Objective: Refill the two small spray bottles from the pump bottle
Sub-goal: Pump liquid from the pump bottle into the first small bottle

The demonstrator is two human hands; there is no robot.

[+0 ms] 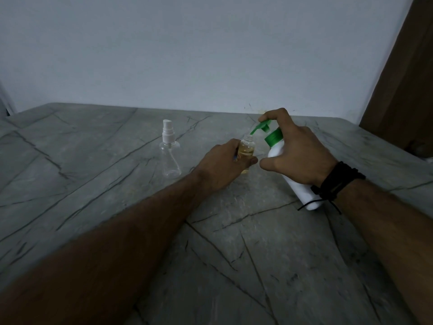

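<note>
Between both hands: open spray bottle (247, 150), left hand (228, 165) gripping.

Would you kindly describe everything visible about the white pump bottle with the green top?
The pump bottle is opaque white plastic with a green collar and green pump head. It is tilted, spout aimed into the open neck of the small bottle of yellowish liquid. The right hand grips its body, forefinger on the pump head. Its base is near the marble-look table; contact is unclear.
</note>
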